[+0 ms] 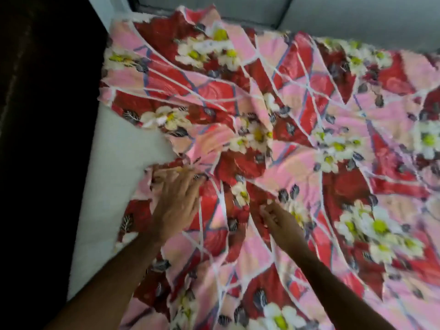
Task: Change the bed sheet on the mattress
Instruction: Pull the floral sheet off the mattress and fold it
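A red and pink bed sheet [297, 144] with white flowers lies rumpled over most of the white mattress [114, 177]. The mattress shows bare along its left side. My left hand [176, 198] lies on the sheet near its left edge, its fingertips curled into a bunched fold. My right hand [277, 217] is a little to the right of it and pinches a fold of the sheet between its fingers. The picture is blurred by motion.
A dark surface [42, 115] runs along the left of the mattress. A grey wall [357, 17] with a dark window frame [147, 8] stands behind the far end of the bed.
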Motion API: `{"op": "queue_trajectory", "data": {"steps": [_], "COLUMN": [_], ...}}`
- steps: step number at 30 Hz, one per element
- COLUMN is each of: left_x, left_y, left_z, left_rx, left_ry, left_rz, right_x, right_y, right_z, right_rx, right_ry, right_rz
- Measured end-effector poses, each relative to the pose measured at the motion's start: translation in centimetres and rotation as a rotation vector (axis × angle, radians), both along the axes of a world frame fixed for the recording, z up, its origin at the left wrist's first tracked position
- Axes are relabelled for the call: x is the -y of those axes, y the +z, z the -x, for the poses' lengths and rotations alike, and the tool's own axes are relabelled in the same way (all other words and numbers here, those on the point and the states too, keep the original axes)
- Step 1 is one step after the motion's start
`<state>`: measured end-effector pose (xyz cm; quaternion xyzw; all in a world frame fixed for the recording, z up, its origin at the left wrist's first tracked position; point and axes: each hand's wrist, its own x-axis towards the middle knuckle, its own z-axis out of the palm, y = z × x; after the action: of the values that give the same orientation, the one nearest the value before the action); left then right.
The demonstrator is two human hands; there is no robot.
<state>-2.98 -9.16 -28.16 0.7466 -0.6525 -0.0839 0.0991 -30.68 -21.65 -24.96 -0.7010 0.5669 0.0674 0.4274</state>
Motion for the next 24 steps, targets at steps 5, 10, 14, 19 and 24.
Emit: {"op": "queue_trajectory", "data": {"steps": [5,10,14,19,24], "left_x": [-6.5,-10.8,-10.1,-7.5,-6.3], "left_y": [0.8,0.2,-0.2,0.0,1.4], "left_z": [11.1,18.3,21.0,23.7,24.7], "left_rx": [-0.144,-0.065,0.011,0.147,0.117], "left_ry": [-0.560,-0.866,-0.884,-0.942,-0.942], "left_rz": [-0.032,-0.239,-0.342,-0.372,-0.423], "right_x": [-11.9,-19.1,-20.6,-22.2,-22.8], "right_y": [1.2,1.7,1.0,-1.5,-0.5], "right_z": [11.2,18.8,20.3,23.5,26.0], "right_rx": [-0.161,-0.441,-0.069,0.176,0.498], "right_ry": [-0.308,-0.732,-1.158,-1.086,-1.027], "right_rz": [-0.096,-0.260,-0.619,-0.431,-0.482]}}
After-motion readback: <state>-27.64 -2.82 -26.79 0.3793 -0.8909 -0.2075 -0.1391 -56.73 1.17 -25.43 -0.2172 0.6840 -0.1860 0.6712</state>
